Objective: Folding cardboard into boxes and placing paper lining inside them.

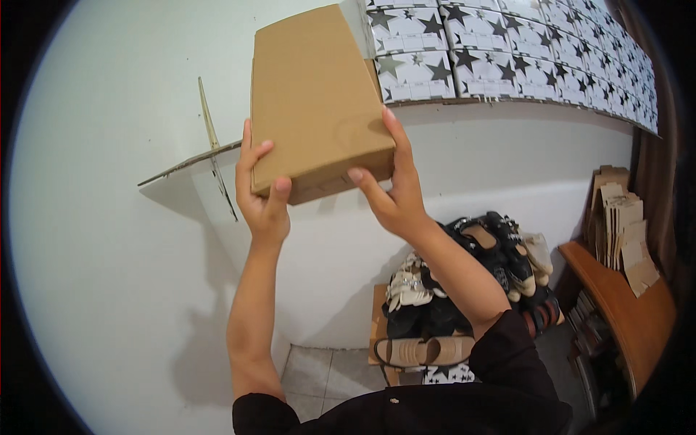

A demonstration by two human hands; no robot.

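Note:
Both my arms are raised, holding a plain brown cardboard box (315, 94) high in front of the wall. My left hand (262, 185) grips its near left corner, thumb on the near end and fingers along the side. On the near right corner, my right hand (395, 177) presses with its thumb at the end and fingers up the side. The box looks closed and tilted, its far end reaching up beside a row of star-patterned white boxes (413, 72). A strip of brown shows behind its right edge; what that belongs to is hidden.
A thin wall shelf (181, 168) with a bracket juts out at left. Below, shoes (489, 246) are heaped on a small wooden table (378, 319), a pair of beige sandals (424, 351) at its front. Flattened cardboard (623, 225) stands on a brown desk (609, 301) at right.

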